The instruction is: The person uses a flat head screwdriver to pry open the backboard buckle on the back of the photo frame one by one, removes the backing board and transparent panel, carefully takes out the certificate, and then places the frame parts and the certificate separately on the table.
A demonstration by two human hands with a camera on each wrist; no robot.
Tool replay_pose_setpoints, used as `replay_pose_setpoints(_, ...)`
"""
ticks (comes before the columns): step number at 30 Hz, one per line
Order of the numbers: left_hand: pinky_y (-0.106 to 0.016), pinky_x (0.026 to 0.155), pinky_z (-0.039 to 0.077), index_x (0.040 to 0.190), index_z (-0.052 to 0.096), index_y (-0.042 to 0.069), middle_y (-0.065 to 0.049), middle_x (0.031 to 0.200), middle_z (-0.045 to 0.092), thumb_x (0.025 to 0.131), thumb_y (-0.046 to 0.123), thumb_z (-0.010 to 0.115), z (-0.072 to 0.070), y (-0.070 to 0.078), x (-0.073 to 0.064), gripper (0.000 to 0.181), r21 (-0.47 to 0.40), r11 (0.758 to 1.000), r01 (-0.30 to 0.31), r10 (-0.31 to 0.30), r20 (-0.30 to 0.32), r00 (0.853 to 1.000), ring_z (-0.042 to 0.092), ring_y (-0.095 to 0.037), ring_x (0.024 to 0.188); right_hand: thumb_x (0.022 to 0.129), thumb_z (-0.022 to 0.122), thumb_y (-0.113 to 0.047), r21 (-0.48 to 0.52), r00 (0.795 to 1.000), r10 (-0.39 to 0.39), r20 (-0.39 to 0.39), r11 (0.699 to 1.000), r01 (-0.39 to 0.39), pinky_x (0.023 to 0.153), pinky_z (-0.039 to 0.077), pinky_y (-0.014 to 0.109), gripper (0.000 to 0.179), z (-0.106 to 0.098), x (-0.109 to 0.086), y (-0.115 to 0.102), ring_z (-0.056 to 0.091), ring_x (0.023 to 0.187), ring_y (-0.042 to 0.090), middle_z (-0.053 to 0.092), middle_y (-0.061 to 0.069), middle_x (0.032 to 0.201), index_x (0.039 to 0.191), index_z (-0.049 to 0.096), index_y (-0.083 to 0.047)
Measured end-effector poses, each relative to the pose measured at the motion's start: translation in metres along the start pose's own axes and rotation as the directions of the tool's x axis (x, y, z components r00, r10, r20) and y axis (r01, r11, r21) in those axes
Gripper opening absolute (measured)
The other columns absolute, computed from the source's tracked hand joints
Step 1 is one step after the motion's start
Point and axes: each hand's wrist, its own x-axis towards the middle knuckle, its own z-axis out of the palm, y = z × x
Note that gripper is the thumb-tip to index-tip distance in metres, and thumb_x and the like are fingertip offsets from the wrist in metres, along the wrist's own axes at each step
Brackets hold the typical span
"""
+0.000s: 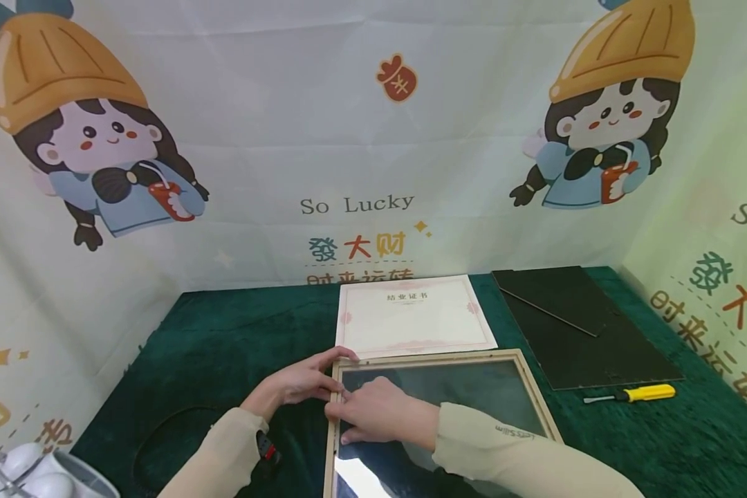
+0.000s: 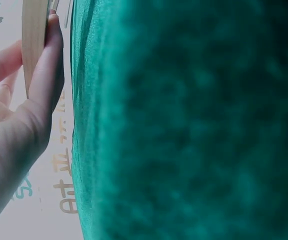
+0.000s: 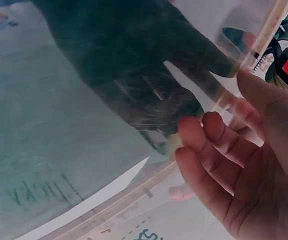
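A light wooden picture frame (image 1: 436,357) lies on the dark green cloth, with a clear, glossy sheet (image 1: 479,391) inside it. My left hand (image 1: 301,382) grips the frame's far left corner; the left wrist view has the wooden edge (image 2: 34,50) between thumb and fingers. Just beside it, my right hand (image 1: 389,411) reaches across the sheet to the frame's left side. In the right wrist view, several curled fingers (image 3: 209,142) sit close against the sheet, and the thumb and another finger reach the wooden edge. Whether they pinch anything there is unclear.
Behind the frame lies a white certificate (image 1: 417,321) with a pink border. To the right are a black board (image 1: 573,325) with a thin rod (image 1: 550,313) on it and a yellow-handled screwdriver (image 1: 650,393). A white container (image 1: 75,474) stands at the near left, near a dark cable (image 1: 146,443).
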Motion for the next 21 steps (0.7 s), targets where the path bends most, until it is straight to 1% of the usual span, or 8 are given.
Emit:
replay_pose_setpoints(2, -0.033, 0.072, 0.049, 0.123, 0.038, 0.01, -0.016, 0.12, 0.03, 0.084, -0.007, 0.05, 0.0, -0.001, 0.0, 0.044, 0.002, 1.0, 0.011, -0.011, -0.002, 1.0, 0.055, -0.024, 0.079, 0.079, 0.059, -0.045, 0.012, 1.0, -0.013, 0.021, 1.0, 0.012, 0.042, 0.031, 0.016, 0.031, 0.0, 0.002, 0.0, 0.041, 0.053, 0.003, 0.054, -0.012, 0.071, 0.103, 0.052, -0.027)
replay_pose_setpoints(5, -0.031, 0.07, 0.049, 0.123, 0.038, 0.01, -0.016, 0.119, 0.03, 0.085, -0.008, 0.049, 0.0, -0.003, 0.0, 0.044, -0.001, 1.0, 0.03, -0.03, -0.003, 1.0, 0.053, -0.023, 0.078, 0.079, 0.06, -0.043, 0.057, 0.998, -0.042, 0.047, 0.998, 0.039, 0.047, 0.034, 0.016, 0.03, 0.001, 0.004, 0.001, 0.044, 0.059, 0.003, 0.057, -0.011, 0.078, 0.103, 0.052, -0.026)
replay_pose_setpoints(8, -0.03, 0.07, 0.049, 0.123, 0.038, 0.01, -0.015, 0.117, 0.03, 0.085, -0.008, 0.047, -0.001, -0.003, 0.0, 0.044, -0.004, 0.999, 0.039, -0.039, 0.0, 0.999, 0.052, -0.022, 0.078, 0.08, 0.06, -0.041, 0.105, 0.997, -0.067, 0.048, 0.993, 0.062, 0.05, 0.035, 0.015, 0.028, 0.002, 0.005, 0.004, 0.046, 0.064, 0.003, 0.059, -0.011, 0.085, 0.102, 0.051, -0.025)
replay_pose_setpoints(10, -0.029, 0.069, 0.049, 0.123, 0.039, 0.01, -0.015, 0.117, 0.031, 0.085, -0.009, 0.047, -0.001, -0.002, 0.0, 0.043, -0.008, 0.999, 0.04, -0.04, 0.006, 0.999, 0.051, -0.022, 0.078, 0.08, 0.059, -0.041, 0.108, 0.996, -0.085, 0.029, 0.991, 0.082, 0.05, 0.035, 0.015, 0.028, 0.003, 0.004, 0.005, 0.046, 0.065, 0.002, 0.058, -0.012, 0.085, 0.102, 0.051, -0.025)
replay_pose_setpoints(12, -0.029, 0.067, 0.049, 0.122, 0.039, 0.009, -0.015, 0.116, 0.031, 0.085, -0.01, 0.047, -0.001, -0.001, 0.001, 0.043, -0.007, 0.999, 0.039, -0.039, 0.006, 0.999, 0.051, -0.021, 0.077, 0.08, 0.059, -0.041, 0.098, 0.994, -0.106, 0.001, 0.99, 0.105, 0.047, 0.033, 0.014, 0.028, 0.005, 0.004, 0.007, 0.045, 0.062, 0.001, 0.057, -0.013, 0.082, 0.101, 0.051, -0.025)
replay_pose_setpoints(17, -0.029, 0.065, 0.049, 0.121, 0.039, 0.008, -0.016, 0.113, 0.034, 0.085, -0.011, 0.045, 0.0, -0.001, 0.0, 0.041, -0.01, 0.999, 0.04, -0.039, 0.018, 0.999, 0.051, -0.021, 0.075, 0.08, 0.059, -0.04, 0.081, 0.985, -0.161, -0.065, 0.983, 0.166, 0.042, 0.028, 0.014, 0.027, 0.008, 0.002, 0.009, 0.042, 0.056, 0.0, 0.053, -0.014, 0.075, 0.099, 0.05, -0.023)
replay_pose_setpoints(21, -0.03, 0.067, 0.049, 0.121, 0.039, 0.008, -0.016, 0.112, 0.036, 0.085, -0.01, 0.045, -0.001, -0.001, 0.0, 0.04, -0.016, 0.999, 0.036, -0.036, 0.034, 0.999, 0.053, -0.021, 0.076, 0.08, 0.06, -0.04, 0.094, 0.981, -0.172, -0.083, 0.979, 0.18, 0.041, 0.028, 0.014, 0.027, 0.009, 0.002, 0.011, 0.043, 0.056, 0.0, 0.052, -0.014, 0.073, 0.097, 0.05, -0.022)
